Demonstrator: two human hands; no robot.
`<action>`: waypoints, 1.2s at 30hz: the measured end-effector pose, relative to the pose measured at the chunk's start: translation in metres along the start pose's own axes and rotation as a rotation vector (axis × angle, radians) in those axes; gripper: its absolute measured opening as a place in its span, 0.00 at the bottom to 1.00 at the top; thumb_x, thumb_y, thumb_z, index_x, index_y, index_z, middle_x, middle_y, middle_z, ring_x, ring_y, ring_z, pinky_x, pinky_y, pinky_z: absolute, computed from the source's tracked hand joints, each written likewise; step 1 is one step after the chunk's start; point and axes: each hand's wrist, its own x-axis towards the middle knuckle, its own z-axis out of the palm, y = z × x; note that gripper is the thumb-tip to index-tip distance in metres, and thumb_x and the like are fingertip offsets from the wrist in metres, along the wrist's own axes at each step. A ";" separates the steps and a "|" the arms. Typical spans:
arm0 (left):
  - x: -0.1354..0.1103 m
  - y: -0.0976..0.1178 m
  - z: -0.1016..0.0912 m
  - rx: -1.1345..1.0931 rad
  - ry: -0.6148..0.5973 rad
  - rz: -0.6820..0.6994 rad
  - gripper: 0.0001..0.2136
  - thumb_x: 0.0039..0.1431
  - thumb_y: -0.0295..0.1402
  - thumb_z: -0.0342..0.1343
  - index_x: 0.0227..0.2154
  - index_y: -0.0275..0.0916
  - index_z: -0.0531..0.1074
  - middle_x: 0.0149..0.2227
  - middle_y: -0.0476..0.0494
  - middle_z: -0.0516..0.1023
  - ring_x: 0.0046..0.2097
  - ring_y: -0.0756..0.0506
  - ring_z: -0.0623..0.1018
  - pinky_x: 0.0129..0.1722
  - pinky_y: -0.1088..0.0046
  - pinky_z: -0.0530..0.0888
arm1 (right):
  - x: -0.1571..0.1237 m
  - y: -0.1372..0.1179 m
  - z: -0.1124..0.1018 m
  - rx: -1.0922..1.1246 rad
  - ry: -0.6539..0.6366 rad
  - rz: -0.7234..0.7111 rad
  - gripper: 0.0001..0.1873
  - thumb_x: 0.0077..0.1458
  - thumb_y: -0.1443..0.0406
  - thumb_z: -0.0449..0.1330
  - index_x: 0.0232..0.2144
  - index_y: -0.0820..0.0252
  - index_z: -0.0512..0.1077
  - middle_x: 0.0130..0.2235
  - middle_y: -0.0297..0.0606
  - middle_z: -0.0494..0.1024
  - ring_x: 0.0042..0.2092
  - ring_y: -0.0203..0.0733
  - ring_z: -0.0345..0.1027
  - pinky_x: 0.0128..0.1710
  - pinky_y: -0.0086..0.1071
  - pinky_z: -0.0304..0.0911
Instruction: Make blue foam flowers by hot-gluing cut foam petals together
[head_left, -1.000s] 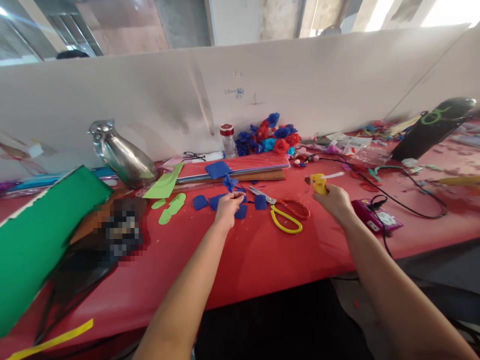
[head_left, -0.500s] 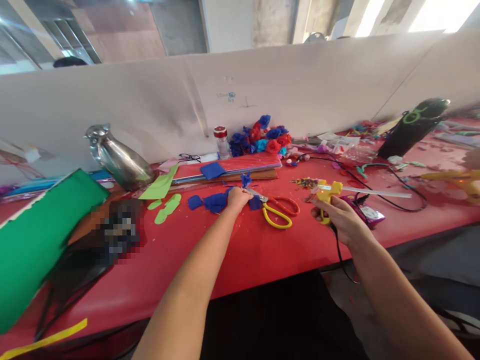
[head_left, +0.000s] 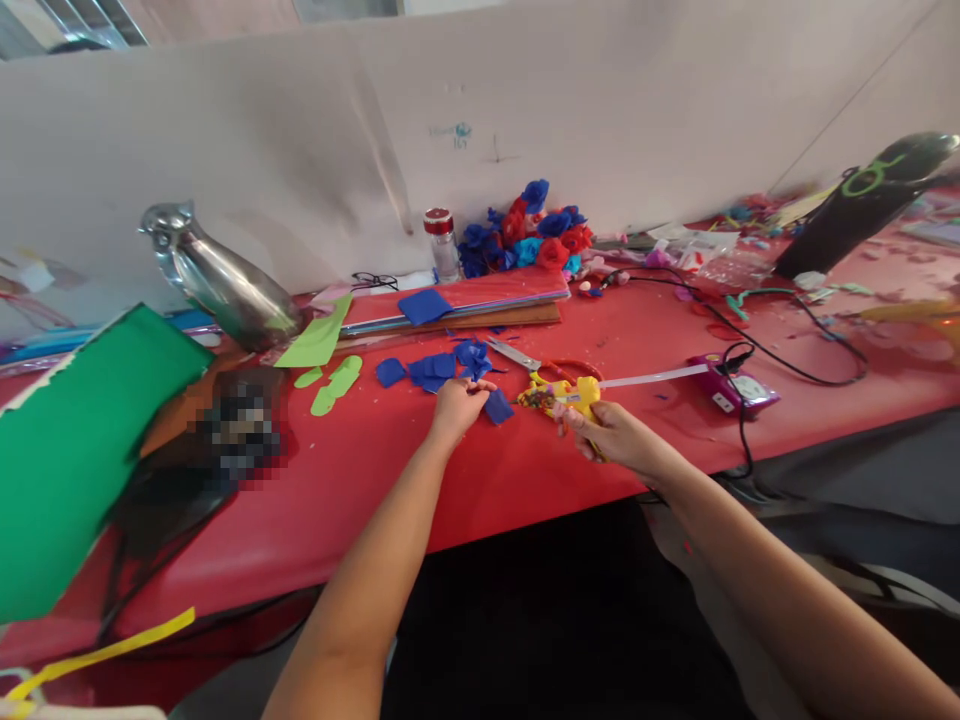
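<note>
My left hand is closed in a pinch, with a blue paper flower held just above the fingertips; its stem is mostly hidden. A cut blue paper piece lies right beside these fingers, and more blue pieces are spread to the left. My right hand grips a yellow glue gun, its glue-crusted nozzle pointing left towards my left hand. A clear glue stick sticks out behind the gun. Scissors lie partly hidden behind the gun.
Behind are stacked paper sheets, a red-lidded bottle and finished red and blue flowers. Green paper pieces and a metal jug stand left. A purple power socket with cables sits right.
My right hand has brought the glue gun leftwards, close to my left hand and over the scissors. The flower now sits lower at my left fingertips. The view has tilted down.
</note>
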 end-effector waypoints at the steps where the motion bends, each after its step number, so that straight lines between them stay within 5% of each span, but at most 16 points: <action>1: 0.000 -0.001 0.000 0.031 -0.015 0.007 0.08 0.47 0.22 0.53 0.26 0.35 0.78 0.34 0.42 0.82 0.37 0.46 0.79 0.42 0.70 0.73 | 0.002 0.003 0.003 -0.022 -0.008 -0.002 0.34 0.40 0.35 0.55 0.24 0.61 0.67 0.13 0.27 0.62 0.16 0.29 0.54 0.17 0.26 0.49; 8: 0.001 -0.012 -0.004 0.060 -0.088 0.052 0.10 0.46 0.30 0.60 0.33 0.34 0.79 0.32 0.42 0.82 0.34 0.45 0.79 0.39 0.69 0.74 | 0.011 0.015 0.014 -0.113 -0.012 -0.064 0.30 0.48 0.38 0.52 0.21 0.59 0.64 0.13 0.27 0.61 0.16 0.30 0.54 0.17 0.27 0.51; 18: 0.000 -0.011 -0.003 -0.005 -0.119 0.044 0.08 0.44 0.26 0.61 0.31 0.35 0.78 0.34 0.42 0.82 0.34 0.47 0.78 0.38 0.71 0.74 | 0.013 0.016 0.016 -0.260 0.014 -0.029 0.25 0.51 0.44 0.53 0.18 0.57 0.61 0.15 0.31 0.65 0.17 0.32 0.57 0.19 0.29 0.52; 36: -0.002 -0.008 -0.005 0.098 -0.112 0.073 0.09 0.43 0.27 0.60 0.31 0.37 0.78 0.19 0.53 0.69 0.22 0.54 0.61 0.23 0.77 0.61 | 0.008 0.002 0.009 -0.373 0.036 -0.071 0.19 0.54 0.50 0.53 0.22 0.56 0.64 0.14 0.30 0.63 0.18 0.35 0.58 0.20 0.30 0.53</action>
